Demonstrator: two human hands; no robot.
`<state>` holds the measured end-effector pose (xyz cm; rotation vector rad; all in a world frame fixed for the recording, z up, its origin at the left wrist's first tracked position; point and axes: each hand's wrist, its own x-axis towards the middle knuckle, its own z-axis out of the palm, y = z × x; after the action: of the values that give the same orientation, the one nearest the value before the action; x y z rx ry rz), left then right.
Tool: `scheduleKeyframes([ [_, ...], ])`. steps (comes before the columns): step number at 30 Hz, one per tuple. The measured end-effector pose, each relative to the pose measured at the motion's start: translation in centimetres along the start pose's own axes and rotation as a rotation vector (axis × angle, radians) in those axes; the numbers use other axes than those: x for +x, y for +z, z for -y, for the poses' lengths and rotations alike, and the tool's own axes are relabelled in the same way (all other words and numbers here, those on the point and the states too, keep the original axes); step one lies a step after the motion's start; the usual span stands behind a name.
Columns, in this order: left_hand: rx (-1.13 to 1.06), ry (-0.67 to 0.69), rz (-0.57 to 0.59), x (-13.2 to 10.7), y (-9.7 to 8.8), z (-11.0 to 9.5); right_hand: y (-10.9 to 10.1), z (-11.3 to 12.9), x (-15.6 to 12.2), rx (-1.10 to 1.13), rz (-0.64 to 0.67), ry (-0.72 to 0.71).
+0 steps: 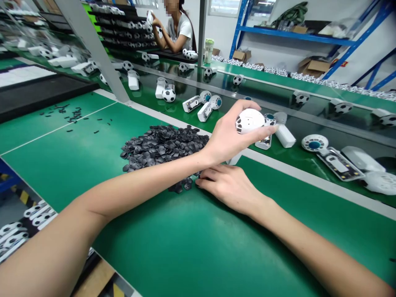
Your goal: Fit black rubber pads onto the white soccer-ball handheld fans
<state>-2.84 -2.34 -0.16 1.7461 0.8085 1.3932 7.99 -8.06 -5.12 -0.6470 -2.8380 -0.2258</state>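
Note:
My left hand [227, 138] is raised over the near edge of the conveyor belt [278, 93] and grips a white round shell with holes [250, 120]. Below it, my right hand [230, 187] lies low on the green table [192, 243], fingers together, with the fingertips touching the near edge of a heap of small black pieces [163, 144]. Whether a piece is between the fingers is hidden.
The belt carries white fan handles [284, 136], football-patterned balls [168, 95] and open fan parts [337, 163]. A person sits at the far side handling a part [177, 29]. Loose black pieces [71, 115] lie at left; a tray of parts [18, 231] is below left.

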Motion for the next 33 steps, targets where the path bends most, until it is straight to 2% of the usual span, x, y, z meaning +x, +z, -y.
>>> scheduleKeyframes([
  [3,0.012,-0.010,-0.004,0.0,-0.1,0.2,0.6,-0.1,0.4,-0.088,-0.029,-0.096],
  [9,0.024,-0.012,-0.017,0.1,-0.4,0.4,0.8,0.6,2.1,-0.111,-0.029,-0.049],
  [12,0.037,-0.028,-0.025,0.2,-0.5,0.1,-0.8,1.2,2.1,-0.017,0.005,0.016],
  [15,0.023,-0.063,-0.013,0.2,-0.6,-0.1,-3.2,1.4,0.5,0.202,0.007,0.142],
  [17,0.009,-0.060,-0.022,0.3,-0.6,-0.2,-4.9,0.9,-1.0,0.369,-0.078,0.222],
  [20,-0.036,-0.053,-0.033,0.5,-0.6,-0.3,-6.9,-0.7,-3.2,0.508,-0.276,0.298],
  [24,-0.168,-0.197,-0.015,1.3,-1.3,-0.5,-8.8,-2.8,-4.8,0.620,-0.458,0.469],
  [27,-0.237,-0.287,0.085,1.8,-2.1,-0.6,-9.7,-3.7,-5.1,0.839,-0.533,0.663],
  [30,-0.259,-0.226,0.224,1.6,-2.5,-0.5,-10.1,-4.0,-5.0,1.059,-0.584,0.739],
  [31,-0.254,-0.184,0.235,1.3,-2.4,-0.5,-10.1,-4.0,-4.9,1.106,-0.600,0.740],
  [33,-0.213,-0.090,0.174,0.6,-1.9,-0.8,-10.2,-3.8,-4.8,1.172,-0.626,0.734],
])
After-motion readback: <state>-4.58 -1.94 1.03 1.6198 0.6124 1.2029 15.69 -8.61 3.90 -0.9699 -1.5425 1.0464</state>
